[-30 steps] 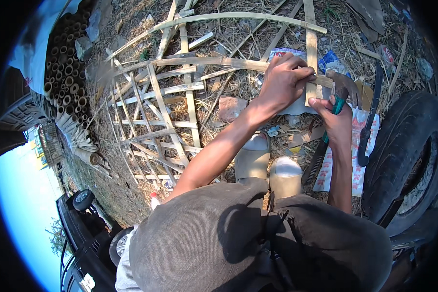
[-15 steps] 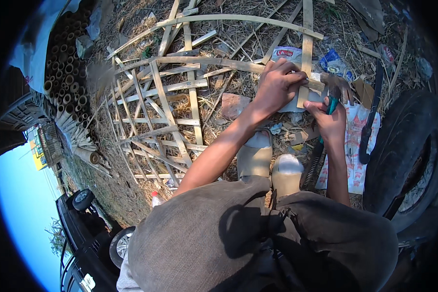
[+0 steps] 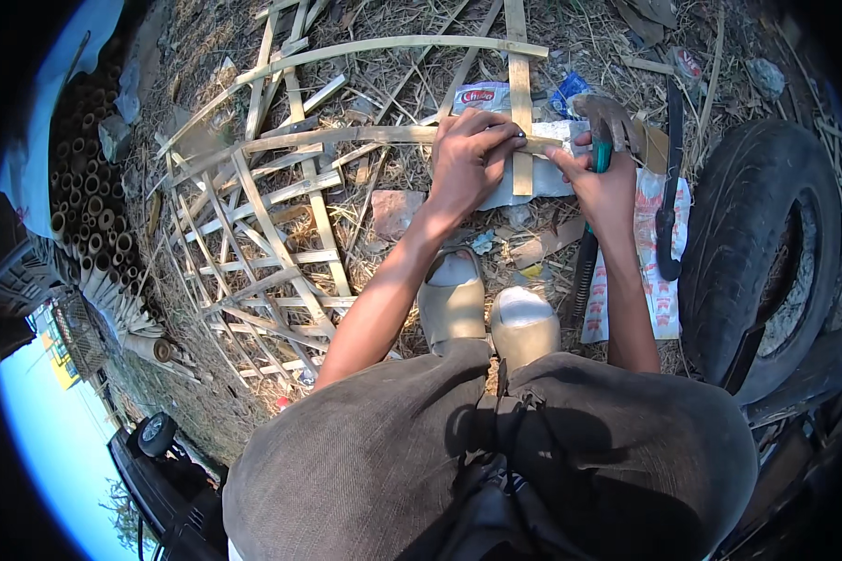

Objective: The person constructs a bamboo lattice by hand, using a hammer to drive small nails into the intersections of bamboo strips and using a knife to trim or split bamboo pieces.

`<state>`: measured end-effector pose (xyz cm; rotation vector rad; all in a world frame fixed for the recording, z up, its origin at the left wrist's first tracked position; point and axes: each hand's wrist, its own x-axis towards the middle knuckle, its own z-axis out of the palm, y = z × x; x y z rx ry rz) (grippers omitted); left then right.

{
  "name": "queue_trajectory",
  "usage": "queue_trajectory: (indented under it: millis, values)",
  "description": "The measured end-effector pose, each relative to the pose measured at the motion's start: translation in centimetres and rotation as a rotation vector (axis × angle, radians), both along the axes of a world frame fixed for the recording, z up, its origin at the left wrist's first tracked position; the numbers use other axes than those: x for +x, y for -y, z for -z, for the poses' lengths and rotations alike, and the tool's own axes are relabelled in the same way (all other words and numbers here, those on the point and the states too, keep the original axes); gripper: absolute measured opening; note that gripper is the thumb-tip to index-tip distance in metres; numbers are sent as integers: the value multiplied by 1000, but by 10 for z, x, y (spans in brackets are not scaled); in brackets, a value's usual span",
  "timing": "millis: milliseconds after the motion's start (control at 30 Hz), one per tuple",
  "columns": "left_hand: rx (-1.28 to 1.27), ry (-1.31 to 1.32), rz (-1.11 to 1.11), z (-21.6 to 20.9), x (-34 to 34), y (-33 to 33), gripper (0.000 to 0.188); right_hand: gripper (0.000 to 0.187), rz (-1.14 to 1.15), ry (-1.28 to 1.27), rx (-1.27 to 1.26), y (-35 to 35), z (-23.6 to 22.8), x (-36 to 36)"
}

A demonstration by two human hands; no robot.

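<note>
My left hand [image 3: 471,157] is closed on a curved bamboo strip [image 3: 374,135], near where it crosses an upright bamboo slat [image 3: 522,89]. A small dark tip shows at its fingertips; I cannot make out what it is. My right hand [image 3: 604,192] is closed round a hammer [image 3: 603,154] with a teal and black handle, its metal head above the fingers. The right thumb touches the end of the curved strip. Both strips belong to a lattice of bamboo slats [image 3: 269,201] spread to the left. Under the crossing lies a pale flat piece [image 3: 543,182], partly covered.
A reddish stone block [image 3: 396,214] lies left of my sandals [image 3: 524,327]. To the right are a long dark blade [image 3: 672,178], a printed sheet [image 3: 660,271] and an old tyre [image 3: 711,243]. Stacked bamboo poles [image 3: 89,201] and a dark vehicle [image 3: 173,481] are far left.
The view has shifted, so the ground things sit further left. My right thumb has moved from the upright slat's lower end to the curved strip's end. My left hand stays by the crossing.
</note>
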<state>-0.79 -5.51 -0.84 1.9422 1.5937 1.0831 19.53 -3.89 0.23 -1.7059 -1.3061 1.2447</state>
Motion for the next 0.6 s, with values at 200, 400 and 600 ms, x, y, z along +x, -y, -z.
queue_trajectory:
  millis: [200,400,600]
  values:
    - [14,-43,-36,1,5,1,13,35,-97,-20,-27,-6,11,3]
    - [51,-47,-35,8,4,-2,10,32,-63,-37,-80,-9,11,-3]
    - [60,-128,-47,4,5,-2,10,32,-166,-59,-63,-19,8,-3]
